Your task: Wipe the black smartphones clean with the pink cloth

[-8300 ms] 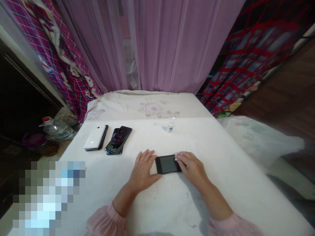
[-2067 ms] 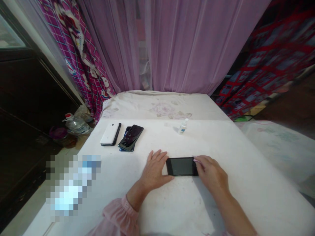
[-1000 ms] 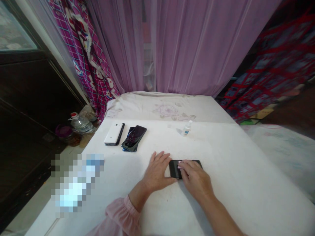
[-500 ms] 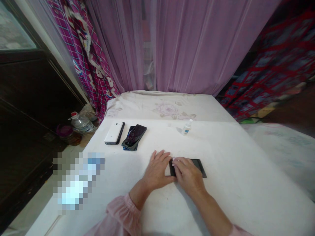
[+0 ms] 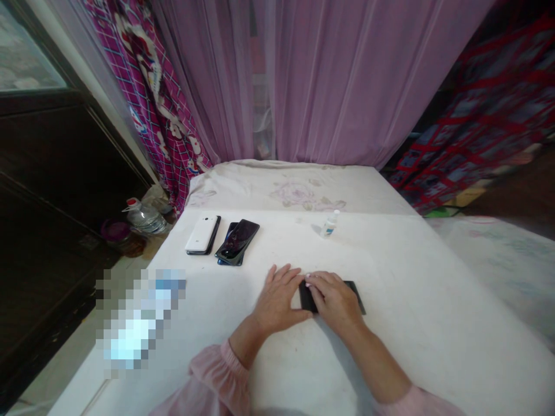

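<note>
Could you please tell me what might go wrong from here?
The dark phone beneath the right hand might slide if the left hand, at its left end, eases off. The small bottle, standing beyond the hands, could tip if knocked. The glossy black phone lies askew on a blue phone, so a bump might slide it off.

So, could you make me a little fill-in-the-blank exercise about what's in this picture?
The right hand lies over the dark phone, fingertips towards its ____ end, where the left hand rests.
Both sleeves are coloured ____.
The top phone in the left stack is ____.
The large clear bottle has a ____ cap.

Missing words: left; pink; white; red.
</note>
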Tool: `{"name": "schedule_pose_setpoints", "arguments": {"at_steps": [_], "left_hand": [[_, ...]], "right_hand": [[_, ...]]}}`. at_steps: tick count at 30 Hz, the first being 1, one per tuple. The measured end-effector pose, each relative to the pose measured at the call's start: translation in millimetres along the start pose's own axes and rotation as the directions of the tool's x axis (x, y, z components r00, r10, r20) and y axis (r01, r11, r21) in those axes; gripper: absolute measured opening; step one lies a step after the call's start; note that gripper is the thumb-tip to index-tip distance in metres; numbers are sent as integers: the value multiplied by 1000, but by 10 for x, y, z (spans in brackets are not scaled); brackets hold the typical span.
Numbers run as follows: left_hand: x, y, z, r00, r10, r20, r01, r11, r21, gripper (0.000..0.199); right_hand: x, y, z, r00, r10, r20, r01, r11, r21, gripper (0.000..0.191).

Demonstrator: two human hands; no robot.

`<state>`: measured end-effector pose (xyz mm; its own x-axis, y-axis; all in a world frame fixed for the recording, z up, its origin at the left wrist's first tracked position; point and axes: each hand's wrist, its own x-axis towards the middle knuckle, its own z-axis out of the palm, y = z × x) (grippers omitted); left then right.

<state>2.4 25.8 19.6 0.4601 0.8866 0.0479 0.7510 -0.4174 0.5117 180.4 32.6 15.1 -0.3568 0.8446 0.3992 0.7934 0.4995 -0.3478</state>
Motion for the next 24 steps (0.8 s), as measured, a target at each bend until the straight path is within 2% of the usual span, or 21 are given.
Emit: {"name": "schedule_pose_setpoints", "arguments": {"at_steps": [3, 10, 15, 19, 24], "left_hand": [[0, -3, 11, 1000, -1, -7, 1, 1000, 0, 74], [-8, -20, 39, 1000, 10, -24, -10, 1000, -3, 70], [-8, -16, 21, 1000, 12, -16, -12, 1000, 5, 71], [-1, -4, 11, 1000, 11, -17, -11, 1000, 4, 69], [5, 0, 9, 1000, 0, -25, 0, 1000, 11, 68]], "right_hand": [[6, 11, 4, 1000, 0, -11, 0, 1000, -10, 27], [-387, -69, -209, 998, -4, 68, 0, 999, 51, 28], [-230, 47, -138, 999, 42, 14, -42, 999, -21, 25], [-70, 118, -54, 999, 24, -45, -27, 997, -75, 24], [-261, 17, -167, 999, 36, -5, -36, 999, -34, 24]]}}
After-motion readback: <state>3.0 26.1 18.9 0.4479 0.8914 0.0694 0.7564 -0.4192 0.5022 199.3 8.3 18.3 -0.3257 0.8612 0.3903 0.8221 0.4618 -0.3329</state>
